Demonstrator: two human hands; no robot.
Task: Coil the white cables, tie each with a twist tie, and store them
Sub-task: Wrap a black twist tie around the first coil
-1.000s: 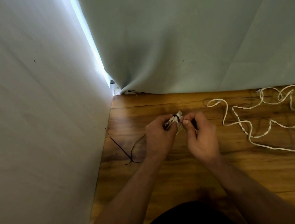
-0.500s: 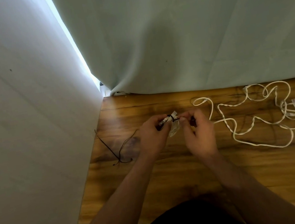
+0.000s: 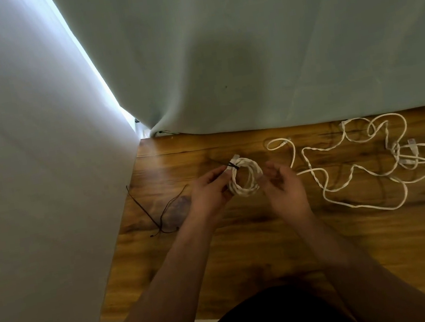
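1. A wooden table was seen from above through a head-worn camera, with two bare forearms reaching onto it from the bottom edge.
2. A white cable, wound into a small round coil, was held over the table between the two hands, near the middle of the view.
3. A black tie was wrapped round the coil at its upper left, and a short dark tail of it pointed toward the left hand.
4. The coil was gripped at its left edge by the left hand, whose thumb and fingers were curled and pinched on the strands beside the tie.
5. The right hand was held just beside the coil's right edge, its fingers loosely curled and spread, with nothing gripped. Whether its fingertips touched the coil could not be told.
6. A loose cable, also white, was spread on the table to the right in tangled loops, well apart from the coil. Small connectors were visible among the loops at the far right.
7. Thin black spare ties were laid on the table left of the left hand, near the table's left edge, some crossing one another.
8. A pale cloth was hung behind the table down to its far edge, and a pale panel was set along its left side. A bright strip of light was seen between them.
9. Dark clothing was visible at the bottom edge, between the forearms.
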